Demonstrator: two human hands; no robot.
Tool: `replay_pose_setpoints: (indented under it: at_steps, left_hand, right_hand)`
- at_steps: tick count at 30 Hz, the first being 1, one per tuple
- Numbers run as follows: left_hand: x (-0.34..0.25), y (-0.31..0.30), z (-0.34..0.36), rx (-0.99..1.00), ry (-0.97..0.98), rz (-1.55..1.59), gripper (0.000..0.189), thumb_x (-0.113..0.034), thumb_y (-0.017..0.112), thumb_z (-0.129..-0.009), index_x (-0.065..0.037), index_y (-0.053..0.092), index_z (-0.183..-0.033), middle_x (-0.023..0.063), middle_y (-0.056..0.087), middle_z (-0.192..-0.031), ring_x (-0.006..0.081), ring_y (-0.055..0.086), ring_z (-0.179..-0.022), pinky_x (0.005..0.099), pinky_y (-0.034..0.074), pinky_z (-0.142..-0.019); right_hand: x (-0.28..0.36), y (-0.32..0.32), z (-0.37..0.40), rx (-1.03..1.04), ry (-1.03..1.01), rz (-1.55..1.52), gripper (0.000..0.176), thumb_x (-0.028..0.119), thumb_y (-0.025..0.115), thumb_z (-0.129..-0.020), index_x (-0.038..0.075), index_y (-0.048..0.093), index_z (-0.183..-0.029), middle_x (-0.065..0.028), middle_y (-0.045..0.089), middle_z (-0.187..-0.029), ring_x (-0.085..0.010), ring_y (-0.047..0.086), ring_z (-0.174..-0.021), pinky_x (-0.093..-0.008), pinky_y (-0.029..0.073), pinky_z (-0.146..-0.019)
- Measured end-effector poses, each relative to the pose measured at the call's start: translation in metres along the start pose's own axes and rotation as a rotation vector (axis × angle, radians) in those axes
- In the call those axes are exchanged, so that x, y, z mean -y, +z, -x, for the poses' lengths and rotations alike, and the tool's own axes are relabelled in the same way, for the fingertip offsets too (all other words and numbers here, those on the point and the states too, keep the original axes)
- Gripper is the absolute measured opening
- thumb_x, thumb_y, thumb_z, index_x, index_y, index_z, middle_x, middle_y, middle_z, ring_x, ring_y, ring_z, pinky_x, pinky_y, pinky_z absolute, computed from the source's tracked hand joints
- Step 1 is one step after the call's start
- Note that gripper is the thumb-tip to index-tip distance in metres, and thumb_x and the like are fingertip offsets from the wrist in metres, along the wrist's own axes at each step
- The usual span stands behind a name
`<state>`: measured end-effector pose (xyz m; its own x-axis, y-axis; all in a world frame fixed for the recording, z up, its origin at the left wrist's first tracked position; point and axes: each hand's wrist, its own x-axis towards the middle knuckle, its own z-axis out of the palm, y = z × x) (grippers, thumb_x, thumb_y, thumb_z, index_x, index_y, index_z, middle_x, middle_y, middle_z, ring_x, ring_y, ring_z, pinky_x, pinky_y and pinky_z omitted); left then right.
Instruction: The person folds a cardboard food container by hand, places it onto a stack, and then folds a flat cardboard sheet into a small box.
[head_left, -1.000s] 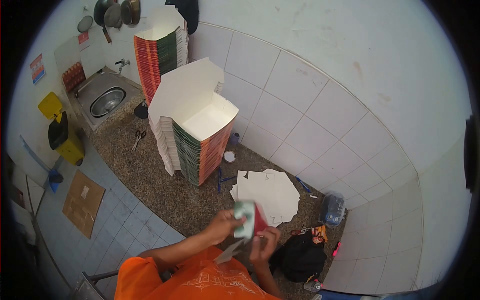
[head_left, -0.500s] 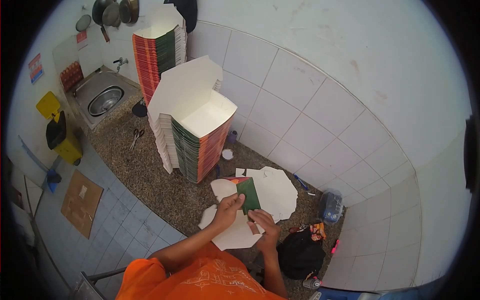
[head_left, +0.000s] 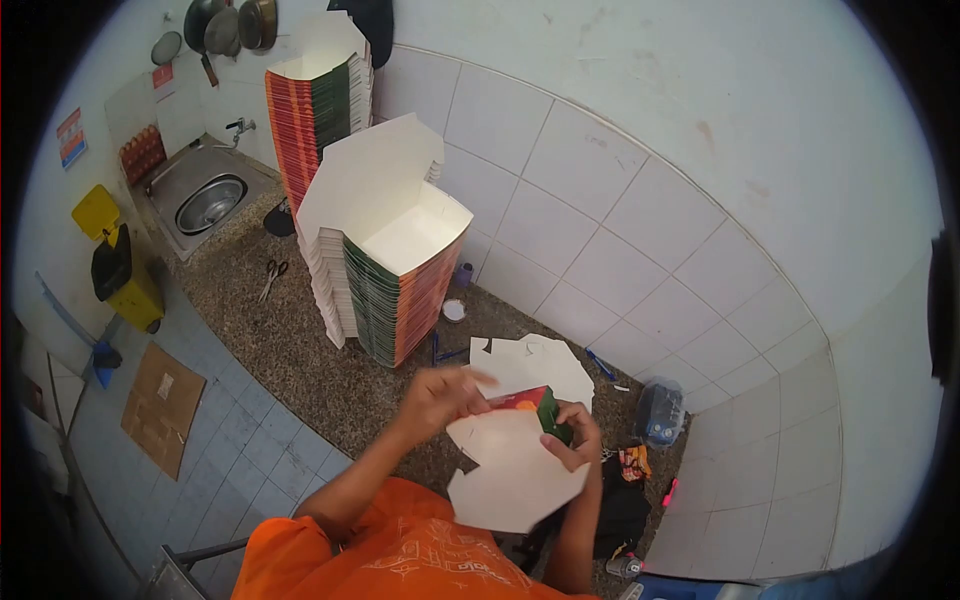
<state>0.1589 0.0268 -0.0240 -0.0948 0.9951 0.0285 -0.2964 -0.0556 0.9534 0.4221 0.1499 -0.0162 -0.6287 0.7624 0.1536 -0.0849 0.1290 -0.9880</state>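
A partly folded paper food carton [head_left: 515, 470] is held in front of my chest, its white inside facing up and a green and red printed wall raised at the far side. My right hand [head_left: 575, 437] is closed around the green corner, thumb inside and fingers outside. By the carton's red flap on the left, my left hand [head_left: 440, 402] is lifted with its index finger stretched out, slightly blurred, and the thumb apart from it. Flat white carton blanks [head_left: 540, 360] lie on the counter just beyond.
A tall stack of nested cartons [head_left: 400, 270] stands ahead to the left, with another stack [head_left: 310, 110] behind it. Scissors [head_left: 271, 280], a small white pot [head_left: 454, 311], a blue pen [head_left: 601, 364] and a plastic container [head_left: 661, 412] lie around the granite counter [head_left: 235, 300]. A sink [head_left: 212, 203] is far left.
My left hand has let go of the green panel and moved up and left. My right hand has shifted right and up, turning the carton so that its red flap shows.
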Motion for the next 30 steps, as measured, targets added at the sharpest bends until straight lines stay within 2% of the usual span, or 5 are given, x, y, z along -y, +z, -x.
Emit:
replay_pose_setpoints:
  at_steps: [3, 9, 13, 22, 30]
  left_hand:
    - [-0.022, -0.001, -0.021, 0.257, 0.358, -0.332, 0.057, -0.032, 0.064, -0.101, 0.006, 0.051, -0.142, 0.0151, 0.061, -0.137, 0.0225, 0.06, -0.123, 0.0369, 0.052, -0.099]
    - [0.111, -0.013, -0.015, 0.725, -0.497, 0.182, 0.086, -0.036, 0.082, -0.086, -0.004, 0.039, -0.154, 0.011, 0.058, -0.141, 0.0209, 0.057, -0.127, 0.0389, 0.044, -0.11]
    - [0.074, 0.004, -0.002, 0.184, 0.043, 0.057, 0.11, -0.03, 0.088, -0.08, -0.006, 0.016, -0.16, 0.0156, 0.047, -0.149, 0.0249, 0.048, -0.136, 0.0413, 0.038, -0.114]
    - [0.086, 0.015, 0.008, 0.264, -0.407, 0.571, 0.088, -0.025, 0.085, -0.08, -0.003, 0.036, -0.151, 0.0141, 0.06, -0.134, 0.0234, 0.063, -0.12, 0.0403, 0.049, -0.106]
    - [-0.043, 0.038, 0.0, -0.099, 0.844, -0.377, 0.117, -0.031, 0.092, -0.075, -0.001, 0.016, -0.159, 0.0167, 0.027, -0.16, 0.0343, 0.032, -0.147, 0.0445, 0.033, -0.117]
  right_hand:
    - [0.016, -0.014, -0.019, 0.29, -0.111, -0.085, 0.035, -0.001, 0.083, -0.07, 0.008, 0.056, -0.091, -0.0177, 0.067, -0.124, -0.0182, 0.061, -0.111, -0.034, 0.045, -0.098]
    - [0.002, -0.004, -0.042, 0.517, 0.02, -0.204, 0.033, 0.032, 0.078, -0.087, 0.007, 0.057, -0.091, -0.0181, 0.07, -0.118, -0.0226, 0.066, -0.105, -0.035, 0.048, -0.098]
    - [-0.03, -0.011, -0.018, -0.417, 0.213, -0.474, 0.082, 0.075, 0.03, -0.1, 0.005, 0.054, -0.137, -0.0148, 0.067, -0.122, -0.0296, 0.067, -0.106, -0.0413, 0.051, -0.101]
    - [-0.074, 0.005, -0.008, -0.449, 0.141, 0.234, 0.036, 0.022, 0.06, -0.104, -0.002, 0.056, -0.131, -0.0083, 0.063, -0.118, -0.0187, 0.063, -0.102, -0.0322, 0.05, -0.088]
    - [-0.033, 0.03, -0.069, -0.21, 0.143, -0.092, 0.06, 0.048, 0.051, -0.106, 0.011, 0.039, -0.152, -0.009, 0.05, -0.142, -0.0226, 0.05, -0.127, -0.0418, 0.041, -0.107]
